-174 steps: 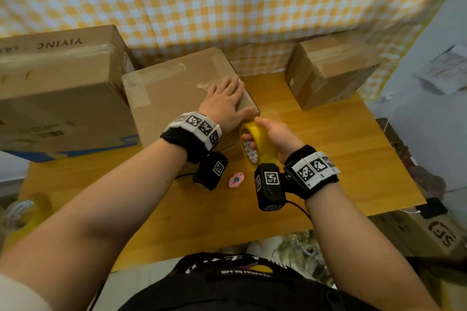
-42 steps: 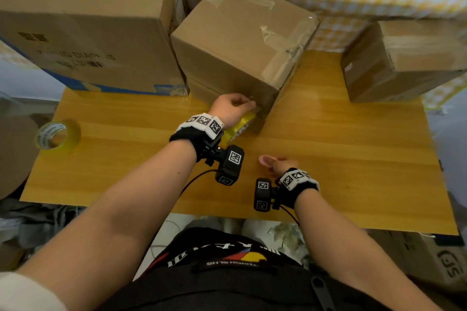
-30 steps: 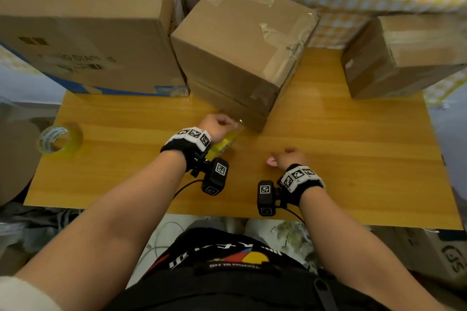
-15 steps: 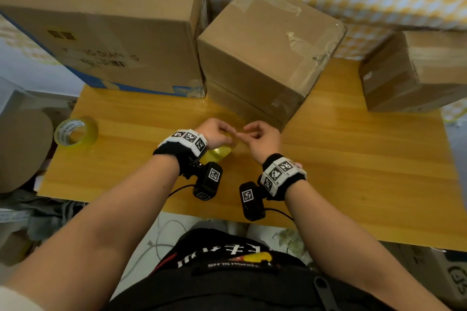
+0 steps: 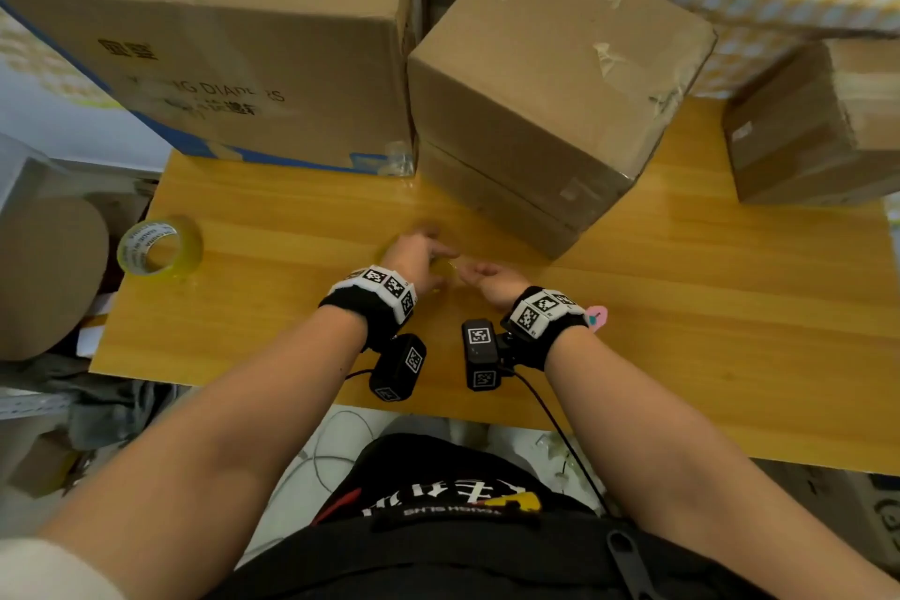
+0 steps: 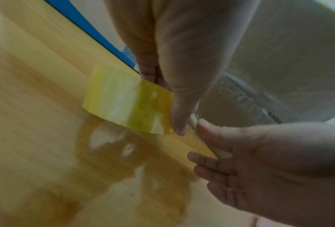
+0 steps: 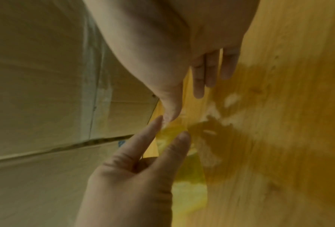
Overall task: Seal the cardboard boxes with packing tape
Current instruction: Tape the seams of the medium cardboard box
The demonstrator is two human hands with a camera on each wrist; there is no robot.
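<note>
My left hand grips a yellow packing tape roll just above the wooden table. My right hand meets it from the right and pinches the tape's loose end between thumb and fingers. In the right wrist view, the right thumb touches the tape beside the left fingertips. The middle cardboard box stands tilted just beyond the hands, with old tape on its top and corner. Neither hand touches it.
A large printed box stands at the back left and a smaller box at the back right. A second tape roll lies near the table's left edge. A pink cutter lies by my right wrist.
My left hand drew the tape roll back from the box's front corner. My right hand left the pink cutter on the table and came to the roll, where it now holds the tape end.
</note>
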